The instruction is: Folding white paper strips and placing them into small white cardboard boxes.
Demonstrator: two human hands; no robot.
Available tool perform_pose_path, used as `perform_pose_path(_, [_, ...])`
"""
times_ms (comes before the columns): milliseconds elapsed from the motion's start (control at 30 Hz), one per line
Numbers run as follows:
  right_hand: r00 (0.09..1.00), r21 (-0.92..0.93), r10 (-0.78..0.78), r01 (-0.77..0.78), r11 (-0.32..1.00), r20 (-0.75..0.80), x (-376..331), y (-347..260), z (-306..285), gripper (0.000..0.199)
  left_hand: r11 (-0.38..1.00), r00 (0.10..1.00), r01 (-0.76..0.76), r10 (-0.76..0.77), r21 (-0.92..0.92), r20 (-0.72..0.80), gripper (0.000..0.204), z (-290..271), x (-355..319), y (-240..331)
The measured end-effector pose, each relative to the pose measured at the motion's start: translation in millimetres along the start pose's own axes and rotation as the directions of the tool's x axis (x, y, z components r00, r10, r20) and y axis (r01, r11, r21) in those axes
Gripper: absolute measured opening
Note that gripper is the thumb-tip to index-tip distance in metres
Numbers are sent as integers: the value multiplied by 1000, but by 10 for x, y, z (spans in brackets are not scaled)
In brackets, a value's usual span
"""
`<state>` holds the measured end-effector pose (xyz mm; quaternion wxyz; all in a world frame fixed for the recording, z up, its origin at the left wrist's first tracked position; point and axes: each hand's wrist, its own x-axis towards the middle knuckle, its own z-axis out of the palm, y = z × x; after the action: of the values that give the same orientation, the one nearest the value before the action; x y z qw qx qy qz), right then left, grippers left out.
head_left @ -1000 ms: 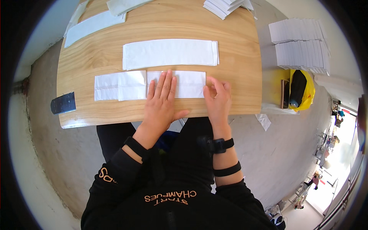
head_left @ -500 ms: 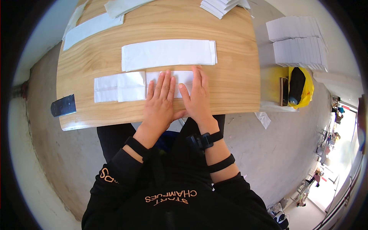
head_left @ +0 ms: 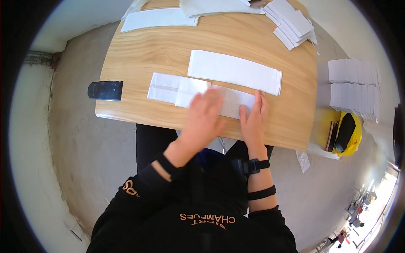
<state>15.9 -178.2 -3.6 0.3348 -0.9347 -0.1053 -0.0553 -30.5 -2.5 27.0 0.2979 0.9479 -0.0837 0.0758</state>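
Observation:
A folded white paper strip [head_left: 177, 89] lies along the near edge of the wooden table [head_left: 160, 46]. My left hand [head_left: 203, 118] lies flat on its middle, fingers spread and blurred. My right hand [head_left: 254, 120] presses flat on the strip's right end, fingers together. A longer white paper strip [head_left: 234, 71] lies just beyond, untouched.
A dark phone [head_left: 105, 90] overhangs the table's left edge. White paper sheets [head_left: 159, 18] and a pile of folded papers [head_left: 292, 23] sit at the far side. More white stacks [head_left: 353, 87] and a yellow bag [head_left: 346, 134] stand at the right, off the table.
My right hand slid left along the strip toward my left hand, then back out to the strip's right end. The head view has shifted and tilted.

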Motion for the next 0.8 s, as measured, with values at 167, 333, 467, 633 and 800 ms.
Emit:
perform_pose_path(167, [1000, -67, 12, -12, 998, -3, 7, -38, -61, 60, 877, 847, 428, -305, 218, -435, 46, -645, -255, -745])
perform_pose_path(333, [1000, -86, 0, 1, 996, 2, 10, -34, -27, 58, 805, 808, 547, -435, 231, -398, 31, -707, -352, -1089])
perform_pose_path(467, [1000, -116, 6, -4, 993, 21, 54, -63, -47, 56, 848, 846, 479, -378, 227, -375, 20, -664, -300, -1081])
perform_pose_path(633, [997, 7, 81, -81, 997, -14, 48, -360, -194, 50, 879, 786, 441, -476, -182, -394, 14, -732, -270, -971])
perform_pose_path(800, [983, 490, 150, -185, 852, 109, -103, -807, -266, 44, 891, 863, 254, -385, -377, -327, 11, -829, -95, -247])
